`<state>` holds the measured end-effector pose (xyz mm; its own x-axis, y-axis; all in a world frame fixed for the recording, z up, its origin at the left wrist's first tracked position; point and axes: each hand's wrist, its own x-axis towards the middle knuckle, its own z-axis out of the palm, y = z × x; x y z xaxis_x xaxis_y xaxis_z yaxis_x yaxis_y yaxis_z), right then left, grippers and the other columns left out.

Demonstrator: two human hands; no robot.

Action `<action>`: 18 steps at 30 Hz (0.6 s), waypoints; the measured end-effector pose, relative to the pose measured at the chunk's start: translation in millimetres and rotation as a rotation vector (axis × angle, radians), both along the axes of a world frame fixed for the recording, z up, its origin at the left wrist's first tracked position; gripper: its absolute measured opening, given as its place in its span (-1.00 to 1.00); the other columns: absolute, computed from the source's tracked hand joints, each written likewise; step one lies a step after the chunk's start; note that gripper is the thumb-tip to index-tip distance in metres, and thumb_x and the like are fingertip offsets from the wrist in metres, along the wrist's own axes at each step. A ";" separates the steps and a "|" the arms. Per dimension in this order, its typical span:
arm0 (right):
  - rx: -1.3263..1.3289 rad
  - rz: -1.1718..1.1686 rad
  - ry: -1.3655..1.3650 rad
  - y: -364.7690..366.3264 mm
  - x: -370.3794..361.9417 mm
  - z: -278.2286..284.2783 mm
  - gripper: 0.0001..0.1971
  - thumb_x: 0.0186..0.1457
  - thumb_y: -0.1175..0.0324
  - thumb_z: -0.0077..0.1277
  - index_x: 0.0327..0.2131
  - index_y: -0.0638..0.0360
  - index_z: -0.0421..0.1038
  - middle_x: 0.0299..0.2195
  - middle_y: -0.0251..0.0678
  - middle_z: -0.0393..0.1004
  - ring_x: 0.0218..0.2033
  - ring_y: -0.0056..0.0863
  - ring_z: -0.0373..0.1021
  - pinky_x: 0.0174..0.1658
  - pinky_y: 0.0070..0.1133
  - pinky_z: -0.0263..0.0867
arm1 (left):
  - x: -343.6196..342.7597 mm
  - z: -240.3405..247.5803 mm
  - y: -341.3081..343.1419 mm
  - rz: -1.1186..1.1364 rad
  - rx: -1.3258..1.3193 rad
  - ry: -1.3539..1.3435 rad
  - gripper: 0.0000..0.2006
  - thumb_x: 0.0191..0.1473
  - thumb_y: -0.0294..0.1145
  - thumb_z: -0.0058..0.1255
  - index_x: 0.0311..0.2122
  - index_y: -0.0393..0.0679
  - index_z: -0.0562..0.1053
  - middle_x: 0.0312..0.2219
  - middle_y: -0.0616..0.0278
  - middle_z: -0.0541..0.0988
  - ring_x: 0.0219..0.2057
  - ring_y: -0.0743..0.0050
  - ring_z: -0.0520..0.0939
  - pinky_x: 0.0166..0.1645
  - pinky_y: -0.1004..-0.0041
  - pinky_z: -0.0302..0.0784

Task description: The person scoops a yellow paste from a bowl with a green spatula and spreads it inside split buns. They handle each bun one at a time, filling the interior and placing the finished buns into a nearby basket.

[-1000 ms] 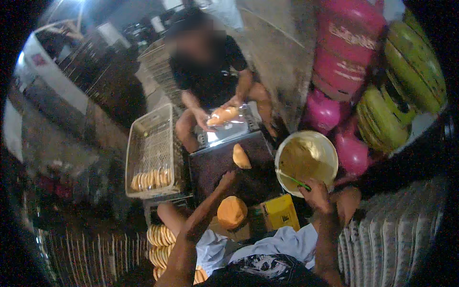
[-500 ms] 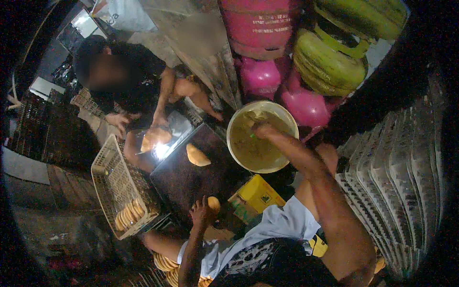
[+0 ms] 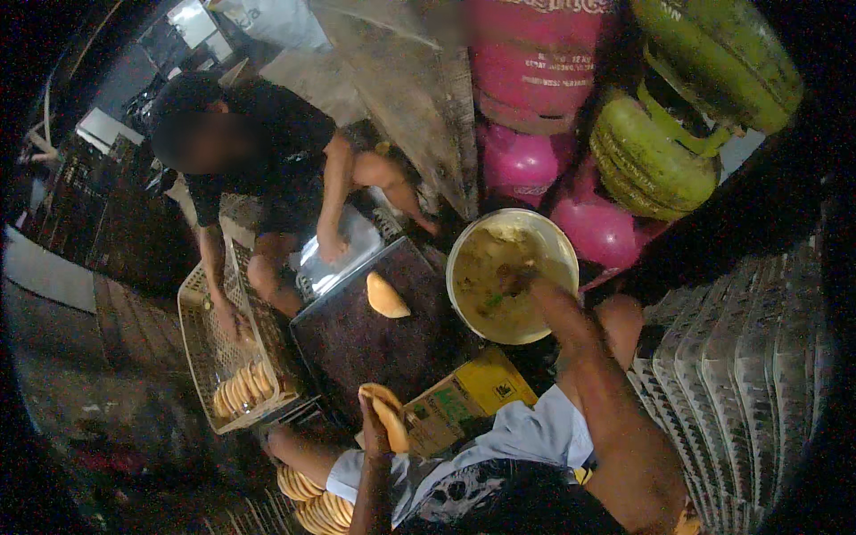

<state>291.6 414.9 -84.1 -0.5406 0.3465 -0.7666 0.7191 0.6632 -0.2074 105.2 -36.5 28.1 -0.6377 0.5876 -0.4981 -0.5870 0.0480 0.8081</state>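
Note:
My left hand (image 3: 375, 435) holds a golden bread bun (image 3: 392, 416), which stands opened along a slit, above my lap. My right hand (image 3: 522, 278) reaches down into a round white bucket (image 3: 455, 299) of yellowish-brown paste (image 3: 477, 267). Its fingers look closed, but what they grip is hidden by blur and the paste. A small green bit (image 3: 493, 301) shows beside that hand. Another bun (image 3: 387, 296), folded into a half-moon, lies on the dark board (image 3: 343, 348) between me and a co-worker.
Across the board sits a co-worker (image 3: 259, 152), one hand in a plastic crate (image 3: 190, 343) with a row of buns (image 3: 242, 390). A cardboard box (image 3: 464, 401) stands by my knee. Pink and green gas cylinders (image 3: 655, 160) stand behind the bucket; stacked grey trays (image 3: 731, 383) rise at right.
The bun in my left hand has turned and now gapes open. My right hand has shifted within the bucket. The co-worker's bun has left their hand, which now reaches into the crate.

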 end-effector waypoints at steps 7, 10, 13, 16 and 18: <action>-0.259 -0.258 0.425 -30.2 24.7 141.8 -0.79 -0.01 0.50 0.09 -0.25 0.23 0.59 -0.46 -0.20 0.61 -0.43 -0.37 0.55 -0.32 -0.39 0.45 | -6.4 27.7 37.7 -0.136 0.229 -0.412 -0.17 0.15 0.49 -0.30 0.24 -0.04 0.33 0.11 -0.03 0.47 0.06 -0.10 0.56 0.14 -0.03 0.52; -0.136 -0.019 0.888 -106.7 44.9 202.0 -0.79 0.03 0.41 0.14 -0.23 0.22 0.59 -0.43 -0.25 0.63 -0.41 -0.48 0.55 -0.32 -0.43 0.43 | -1.7 33.5 36.4 -0.210 0.372 -0.603 -0.15 0.14 0.50 -0.32 0.23 -0.06 0.34 0.15 -0.04 0.44 0.11 -0.13 0.51 0.18 -0.08 0.46; -0.149 -0.065 1.037 -185.6 20.2 218.7 -0.78 0.01 0.34 0.23 -0.24 0.16 0.60 -0.37 -0.17 0.57 -0.34 -0.25 0.52 -0.23 -0.31 0.43 | 4.4 40.7 27.6 -0.276 0.396 -0.580 -0.09 0.12 0.56 -0.40 0.28 -0.05 0.28 0.19 -0.02 0.40 0.15 -0.08 0.49 0.21 -0.06 0.41; 0.089 0.162 1.177 -229.4 -14.6 209.4 -0.70 0.00 0.30 0.25 -0.15 0.12 0.58 -0.41 -0.18 0.48 -0.38 -0.22 0.46 -0.24 -0.32 0.42 | 0.7 46.5 16.3 -0.255 0.339 -0.535 -0.12 0.13 0.52 -0.33 0.24 -0.10 0.30 0.13 -0.02 0.44 0.11 -0.05 0.51 0.20 0.00 0.44; 0.252 0.292 1.029 -250.5 -31.4 200.6 -0.64 0.01 0.26 0.20 -0.08 0.10 0.55 -0.42 -0.21 0.42 -0.38 -0.19 0.43 -0.24 -0.31 0.41 | -9.1 44.3 6.1 -0.214 0.374 -0.489 -0.17 0.16 0.46 -0.23 0.18 -0.16 0.35 0.04 -0.03 0.51 0.04 0.00 0.58 0.12 0.04 0.53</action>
